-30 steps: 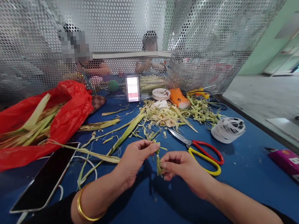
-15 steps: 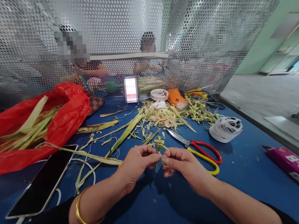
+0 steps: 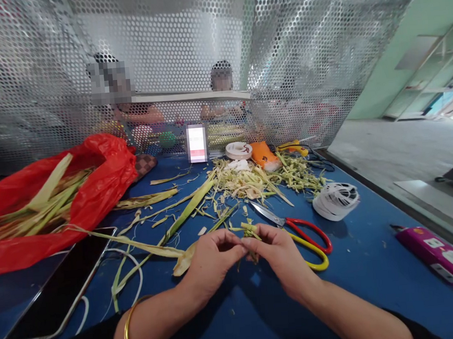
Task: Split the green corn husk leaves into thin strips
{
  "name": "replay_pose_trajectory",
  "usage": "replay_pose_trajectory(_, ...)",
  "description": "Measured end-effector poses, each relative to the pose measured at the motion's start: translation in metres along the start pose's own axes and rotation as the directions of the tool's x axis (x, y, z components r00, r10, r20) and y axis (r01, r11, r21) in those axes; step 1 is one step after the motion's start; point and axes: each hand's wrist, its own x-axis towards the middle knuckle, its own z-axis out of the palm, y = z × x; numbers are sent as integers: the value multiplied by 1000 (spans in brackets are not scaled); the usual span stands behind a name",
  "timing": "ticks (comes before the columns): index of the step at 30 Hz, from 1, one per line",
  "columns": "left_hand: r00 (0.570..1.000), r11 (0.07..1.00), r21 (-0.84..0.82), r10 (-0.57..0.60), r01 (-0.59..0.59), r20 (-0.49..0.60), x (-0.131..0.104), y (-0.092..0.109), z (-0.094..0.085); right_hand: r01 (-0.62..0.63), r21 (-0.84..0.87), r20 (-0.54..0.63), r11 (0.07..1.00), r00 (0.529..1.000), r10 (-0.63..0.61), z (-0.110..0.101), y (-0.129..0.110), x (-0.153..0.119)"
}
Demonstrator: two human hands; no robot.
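A small knotted piece of yellow-green husk strip (image 3: pixel 249 230) is pinched between both hands above the blue table. My left hand (image 3: pixel 213 260) is closed, thumb and forefinger meeting at the piece's left side. My right hand (image 3: pixel 279 254) is closed around its right side, thumb against forefinger. The fingers hide its lower part. Just right of my right hand lie scissors (image 3: pixel 308 235) with one red and one yellow handle, their blades pointing back left. Long flat husk strips (image 3: pixel 185 212) lie beyond my left hand.
A red plastic bag (image 3: pixel 104 163) of husks sits left, near a dark tablet-like device (image 3: pixel 63 284) with a white cable. Husk scraps (image 3: pixel 247 183), a tape roll (image 3: pixel 238 151), an orange packet (image 3: pixel 264 155), a white strip coil (image 3: pixel 335 201) and a purple pack (image 3: pixel 439 252) surround the work area.
The knotted husk piece has tilted, and my hands have drawn closer together, the right thumb now over the piece. The head view has shifted slightly, so the table sits lower in the picture.
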Motion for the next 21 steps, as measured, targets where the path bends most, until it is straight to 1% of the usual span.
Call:
replay_pose_trajectory(5, 997, 999, -54, 8, -4, 79, 1, 2, -2, -114, 183, 56, 976, 993, 105, -3, 4, 0)
replay_pose_trajectory(9, 990, 997, -73, 21, -11, 139, 1, 3, -4, -135, 265, 92, 955, 989, 114, -5, 5, 1)
replay_pose_trajectory(11, 992, 998, -66, 22, -14, 125, 1, 2, -4, -140, 271, 92, 952, 989, 119, -5, 3, 1)
replay_pose_trajectory(14, 998, 997, -70, 24, -20, 54, 3, -3, -5, -150, 277, 116, 949, 986, 122, -6, -1, 1)
replay_pose_trajectory(15, 999, 996, -86, 29, -26, 31, 4, -4, -6, -153, 283, 132, 947, 984, 119, -6, -2, 1)
replay_pose_trajectory(17, 999, 989, -140, 46, -42, 26, 7, -7, -8, -173, 294, 179, 940, 976, 124, -7, -3, 2)
replay_pose_trajectory(19, 996, 979, -201, 60, -45, 73, 9, -9, -12, -222, 295, 249, 929, 957, 150, -8, -3, 2)
replay_pose_trajectory(21, 987, 969, -247, 65, -27, 147, 10, -11, -15, -280, 298, 331, 913, 927, 176, -10, -1, 3)
